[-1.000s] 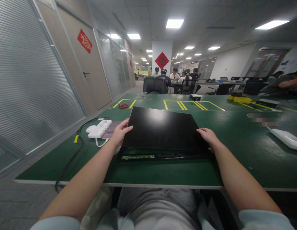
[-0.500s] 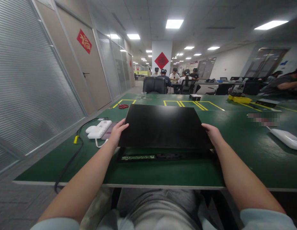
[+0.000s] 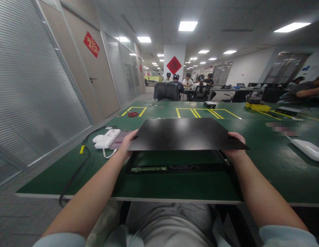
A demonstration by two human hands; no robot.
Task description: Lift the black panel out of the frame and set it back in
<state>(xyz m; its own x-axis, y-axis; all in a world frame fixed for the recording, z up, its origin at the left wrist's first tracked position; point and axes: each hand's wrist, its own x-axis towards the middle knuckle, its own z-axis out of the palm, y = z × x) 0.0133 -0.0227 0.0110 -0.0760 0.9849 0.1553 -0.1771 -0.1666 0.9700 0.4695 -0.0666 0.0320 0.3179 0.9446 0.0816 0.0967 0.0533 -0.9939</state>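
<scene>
A thin black rectangular panel (image 3: 185, 134), glossy like a display screen, is held level above the table between both hands. My left hand (image 3: 128, 143) grips its left edge, thumb on top and fingers underneath. My right hand (image 3: 236, 144) grips the right edge the same way. Beneath the panel, a black frame (image 3: 195, 168) lies on the green table (image 3: 175, 188). A strip of green circuit board (image 3: 148, 169) shows along the frame's near side. The panel hides the frame's far part.
Left of my left hand are a white power bank-like box (image 3: 107, 138), a cable (image 3: 83, 157) and a purple-grey flat item. Red-handled scissors (image 3: 133, 114) lie beyond. A white device (image 3: 307, 149) and a yellow tray (image 3: 257, 107) are at right. Several people sit farther back.
The panel's near edge has lifted and the panel has tilted flatter, uncovering more of the frame below. My right hand has shifted slightly right.
</scene>
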